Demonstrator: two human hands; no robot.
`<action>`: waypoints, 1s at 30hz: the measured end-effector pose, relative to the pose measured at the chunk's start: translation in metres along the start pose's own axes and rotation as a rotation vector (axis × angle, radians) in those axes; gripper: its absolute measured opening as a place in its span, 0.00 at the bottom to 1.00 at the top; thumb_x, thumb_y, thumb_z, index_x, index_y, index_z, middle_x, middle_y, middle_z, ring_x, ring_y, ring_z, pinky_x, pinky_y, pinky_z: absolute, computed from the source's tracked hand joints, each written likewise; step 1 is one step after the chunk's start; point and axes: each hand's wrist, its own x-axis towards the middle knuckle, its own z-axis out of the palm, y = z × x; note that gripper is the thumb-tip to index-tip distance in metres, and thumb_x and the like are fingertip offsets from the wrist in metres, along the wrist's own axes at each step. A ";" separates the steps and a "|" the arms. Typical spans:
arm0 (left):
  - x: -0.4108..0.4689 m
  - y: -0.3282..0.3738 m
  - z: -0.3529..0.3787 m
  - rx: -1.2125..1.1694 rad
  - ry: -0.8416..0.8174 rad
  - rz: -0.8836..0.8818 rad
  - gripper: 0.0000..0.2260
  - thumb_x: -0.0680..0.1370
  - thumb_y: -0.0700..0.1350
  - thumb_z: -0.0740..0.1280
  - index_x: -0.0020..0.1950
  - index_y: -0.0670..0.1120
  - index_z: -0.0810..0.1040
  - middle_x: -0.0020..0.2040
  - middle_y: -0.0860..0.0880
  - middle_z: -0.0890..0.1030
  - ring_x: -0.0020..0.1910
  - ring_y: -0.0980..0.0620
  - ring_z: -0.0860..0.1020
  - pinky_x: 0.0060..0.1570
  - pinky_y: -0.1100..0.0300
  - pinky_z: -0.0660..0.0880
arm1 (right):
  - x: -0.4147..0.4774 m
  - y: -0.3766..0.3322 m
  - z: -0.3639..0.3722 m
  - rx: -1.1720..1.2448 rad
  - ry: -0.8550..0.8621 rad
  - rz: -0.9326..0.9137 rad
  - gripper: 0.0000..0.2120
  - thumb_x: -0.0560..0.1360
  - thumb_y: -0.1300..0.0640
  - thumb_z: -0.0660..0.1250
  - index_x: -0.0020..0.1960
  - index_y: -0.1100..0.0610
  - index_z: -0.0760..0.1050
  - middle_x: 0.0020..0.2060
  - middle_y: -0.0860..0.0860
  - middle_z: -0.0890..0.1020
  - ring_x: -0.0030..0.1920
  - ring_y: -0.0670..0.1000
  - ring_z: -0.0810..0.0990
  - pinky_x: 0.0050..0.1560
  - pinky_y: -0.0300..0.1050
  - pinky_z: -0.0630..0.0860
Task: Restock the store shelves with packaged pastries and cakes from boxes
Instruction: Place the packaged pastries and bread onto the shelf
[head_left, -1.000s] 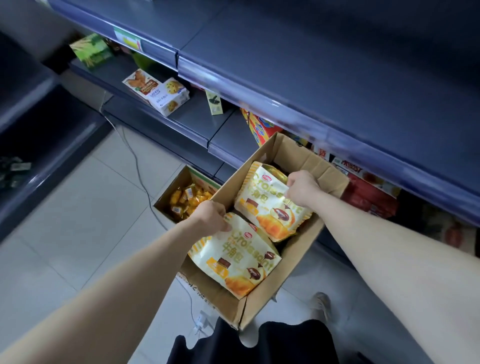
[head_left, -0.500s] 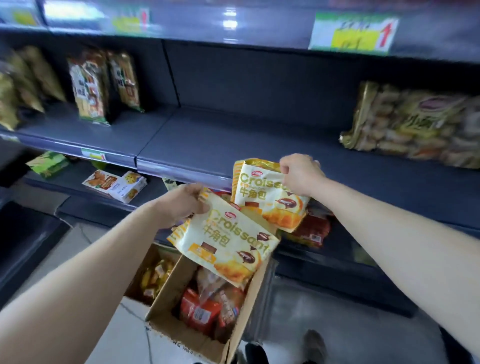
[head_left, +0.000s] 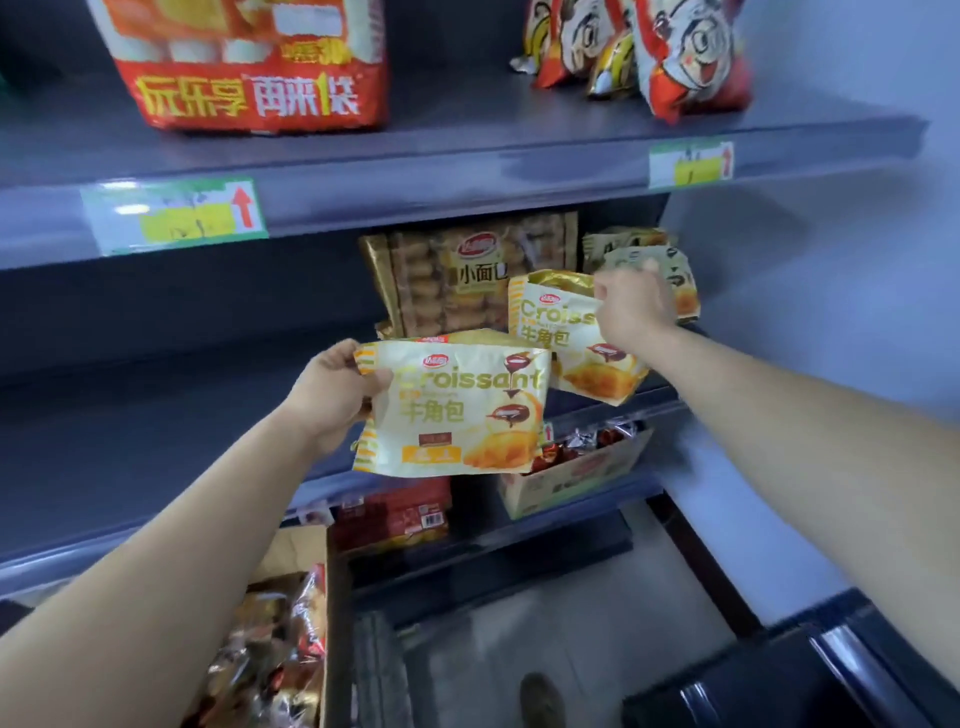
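My left hand (head_left: 332, 395) grips a yellow-and-white croissant bag (head_left: 457, 410) by its left edge, held in front of the middle shelf (head_left: 156, 415). My right hand (head_left: 631, 304) pinches the top of a second croissant bag (head_left: 566, 332) over the right end of that shelf. Behind it stand more croissant bags (head_left: 670, 270) and a gold pack of small breads (head_left: 457, 280). The cardboard box (head_left: 306, 566) of wrapped pastries sits at the lower left, partly hidden by my left arm.
The upper shelf (head_left: 467, 166) carries a big red bag (head_left: 249, 62) and cartoon snack bags (head_left: 675, 57). Below, a red pack (head_left: 395, 512) and an open display carton (head_left: 576, 478) sit on the lower shelf. A wall bounds the right side; a dark bin (head_left: 779, 686) stands on the floor.
Both hands lifted the croissant bags out of the box and up to the middle shelf. My view rose and swung right, and the right bag reached the shelf's right end.
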 end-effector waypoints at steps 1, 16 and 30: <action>0.009 0.003 0.015 -0.012 -0.011 0.003 0.11 0.79 0.31 0.60 0.41 0.45 0.72 0.37 0.48 0.82 0.39 0.49 0.80 0.46 0.49 0.74 | 0.008 0.015 0.000 -0.011 0.003 0.013 0.12 0.71 0.71 0.56 0.40 0.56 0.72 0.41 0.56 0.74 0.60 0.59 0.69 0.51 0.48 0.70; 0.142 0.002 0.180 -0.063 -0.064 -0.085 0.08 0.79 0.33 0.60 0.46 0.44 0.75 0.42 0.48 0.81 0.40 0.50 0.79 0.39 0.56 0.76 | 0.129 0.171 0.069 -0.026 -0.041 0.089 0.08 0.71 0.70 0.60 0.40 0.58 0.71 0.40 0.58 0.76 0.55 0.61 0.72 0.48 0.49 0.70; 0.186 -0.018 0.246 -0.115 -0.016 -0.095 0.07 0.77 0.31 0.63 0.43 0.41 0.73 0.40 0.47 0.80 0.37 0.51 0.79 0.28 0.64 0.77 | 0.170 0.209 0.099 0.345 0.017 -0.001 0.06 0.73 0.68 0.66 0.44 0.64 0.82 0.47 0.58 0.80 0.51 0.55 0.76 0.51 0.40 0.69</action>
